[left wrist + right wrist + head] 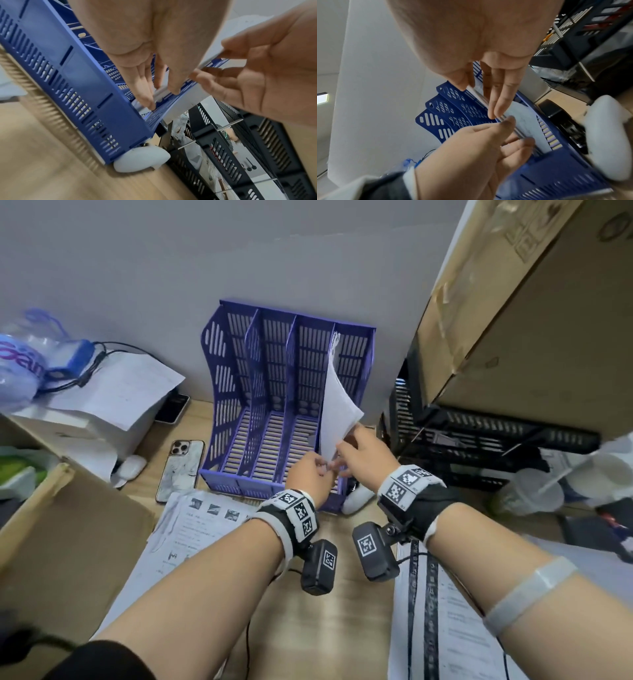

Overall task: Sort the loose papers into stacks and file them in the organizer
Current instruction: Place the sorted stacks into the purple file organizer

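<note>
A blue slotted organizer (239, 392) stands against the wall with several upright compartments. A white paper stack (337, 405) stands tilted in its rightmost compartment. My left hand (325, 467) pinches the stack's lower front edge, thumb on one side and fingers on the other. My right hand (346, 446) pinches the same edge a little higher. In the left wrist view my left hand (161, 97) grips the paper stack (192, 102) above the organizer (82, 83). In the right wrist view my right hand (479, 101) holds the paper stack (522, 119) beside the organizer's dividers (453, 117).
Loose printed sheets lie on the wooden desk at front left (191, 539) and front right (445, 628). A phone (180, 470) lies left of the organizer, a white rounded object (358, 499) at its right corner. A black rack (479, 440) and cardboard boxes (531, 302) crowd the right.
</note>
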{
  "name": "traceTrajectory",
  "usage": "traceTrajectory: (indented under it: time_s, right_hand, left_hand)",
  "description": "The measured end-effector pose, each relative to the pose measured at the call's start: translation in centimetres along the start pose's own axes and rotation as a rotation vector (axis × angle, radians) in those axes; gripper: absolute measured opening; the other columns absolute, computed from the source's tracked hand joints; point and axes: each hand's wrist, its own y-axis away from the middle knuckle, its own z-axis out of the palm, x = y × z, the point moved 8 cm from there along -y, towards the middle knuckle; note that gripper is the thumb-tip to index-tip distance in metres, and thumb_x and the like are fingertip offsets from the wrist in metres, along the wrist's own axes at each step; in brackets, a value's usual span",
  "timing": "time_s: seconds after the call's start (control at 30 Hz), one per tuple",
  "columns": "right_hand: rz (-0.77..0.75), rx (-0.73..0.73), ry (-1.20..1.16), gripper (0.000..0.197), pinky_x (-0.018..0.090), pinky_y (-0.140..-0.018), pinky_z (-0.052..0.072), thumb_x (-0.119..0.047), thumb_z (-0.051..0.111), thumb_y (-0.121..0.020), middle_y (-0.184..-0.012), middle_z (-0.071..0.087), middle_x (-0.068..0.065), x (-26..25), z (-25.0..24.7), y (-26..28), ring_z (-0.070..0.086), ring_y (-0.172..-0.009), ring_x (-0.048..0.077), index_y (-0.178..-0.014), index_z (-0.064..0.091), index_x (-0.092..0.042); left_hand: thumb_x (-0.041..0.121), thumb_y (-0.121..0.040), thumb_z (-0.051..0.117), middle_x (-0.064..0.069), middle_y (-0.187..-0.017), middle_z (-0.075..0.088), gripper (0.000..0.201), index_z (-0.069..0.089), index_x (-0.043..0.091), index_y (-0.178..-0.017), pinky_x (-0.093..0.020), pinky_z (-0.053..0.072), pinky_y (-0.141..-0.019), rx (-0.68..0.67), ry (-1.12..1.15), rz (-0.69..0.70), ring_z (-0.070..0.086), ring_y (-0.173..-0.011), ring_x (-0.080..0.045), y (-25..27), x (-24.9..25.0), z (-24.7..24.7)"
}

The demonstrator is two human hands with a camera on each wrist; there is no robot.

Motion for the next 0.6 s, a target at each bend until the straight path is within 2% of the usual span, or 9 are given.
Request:
traceTrajectory:
  time_s: [0.07,0.13,0.2,0.23,0.3,0.33,0.43,0.5,0.6]
  right_hand:
    - [0.018,-0.01,-0.035,0.028,0.052,-0.075,0.059,-0.032,0.049,-0.09,-0.095,0.066,0.009,1.2,0.3,1.2,0.073,-0.079,0.028,-0.117,0.049,-0.035]
    - [0.065,0.022,-0.093,0.037,0.044,-0.075,0.06,-0.028,0.052,-0.094,-0.096,0.064,0.011,2.7,0.0,3.1,0.072,-0.082,0.027,-0.131,0.047,-0.029]
    - [0.148,0.073,-0.135,0.038,0.036,-0.071,0.058,-0.021,0.052,-0.096,-0.096,0.062,0.009,5.2,-0.7,5.6,0.07,-0.086,0.026,-0.134,0.047,-0.023]
    - [0.179,0.096,-0.131,0.038,0.039,-0.074,0.059,-0.021,0.052,-0.096,-0.096,0.062,0.008,6.8,-1.0,6.9,0.07,-0.088,0.027,-0.134,0.048,-0.024]
    - [0.254,0.13,-0.091,0.04,0.048,-0.084,0.057,-0.025,0.053,-0.093,-0.097,0.063,0.004,10.6,-1.8,9.8,0.07,-0.091,0.028,-0.133,0.047,-0.028]
    - [0.311,0.141,-0.069,0.042,0.048,-0.087,0.056,-0.026,0.054,-0.092,-0.098,0.062,0.003,12.9,-2.3,11.3,0.068,-0.092,0.026,-0.133,0.047,-0.028]
    - [0.478,0.195,-0.007,0.045,0.034,-0.086,0.051,-0.024,0.058,-0.092,-0.109,0.06,0.005,19.9,-4.4,16.4,0.062,-0.09,0.021,-0.135,0.047,-0.02]
    - [0.614,0.239,0.003,0.047,0.028,-0.086,0.046,-0.023,0.059,-0.092,-0.129,0.054,0.012,24.7,-6.1,19.8,0.06,-0.104,0.025,-0.137,0.046,-0.018]
    - [0.795,0.287,0.044,0.054,0.028,-0.09,0.04,-0.025,0.057,-0.092,-0.144,0.042,0.014,30.6,-8.7,23.9,0.051,-0.124,0.03,-0.143,0.04,-0.019]
  left_hand:
    - [0.036,-0.089,0.065,-0.003,-0.084,0.07,0.022,0.055,0.016,-0.086,-0.034,0.051,-0.075,0.034,0.022,-0.022,0.064,-0.083,-0.025,0.7,-0.4,-0.2]
    - [0.036,-0.09,0.063,-0.001,-0.066,0.062,0.032,0.046,0.019,-0.069,-0.031,0.046,-0.067,-0.024,0.031,-0.015,0.061,-0.072,-0.027,1.7,-0.7,1.1]
    - [0.037,-0.086,0.062,-0.003,-0.055,0.059,0.036,0.043,0.019,-0.061,-0.036,0.056,-0.067,-0.151,0.099,-0.009,0.066,-0.066,-0.033,2.9,-1.1,3.9]
    - [0.037,-0.082,0.061,-0.003,-0.053,0.061,0.032,0.045,0.019,-0.061,-0.04,0.059,-0.07,-0.221,0.129,-0.016,0.069,-0.063,-0.033,3.6,-1.4,5.7]
    - [0.031,-0.08,0.061,-0.005,-0.057,0.063,0.022,0.05,0.016,-0.068,-0.04,0.056,-0.068,-0.385,0.177,-0.057,0.067,-0.059,-0.029,5.6,-2.2,9.9]
    - [0.026,-0.085,0.062,-0.006,-0.063,0.063,0.02,0.051,0.016,-0.071,-0.038,0.052,-0.066,-0.466,0.179,-0.076,0.065,-0.061,-0.027,6.9,-2.4,11.8]
    - [0.026,-0.084,0.068,-0.009,-0.078,0.068,0.014,0.057,0.019,-0.079,-0.04,0.054,-0.075,-0.615,0.047,-0.077,0.071,-0.08,-0.03,9.8,-3.7,16.5]
    - [0.033,-0.079,0.072,-0.019,-0.099,0.071,0.028,0.058,0.019,-0.1,-0.045,0.055,-0.086,-0.67,-0.043,-0.1,0.069,-0.095,-0.038,11.2,-4.6,18.5]
    - [0.033,-0.086,0.071,-0.026,-0.127,0.061,0.063,0.041,0.013,-0.137,-0.046,0.053,-0.09,-0.705,-0.117,-0.152,0.062,-0.114,-0.043,12.6,-4.8,20.2]
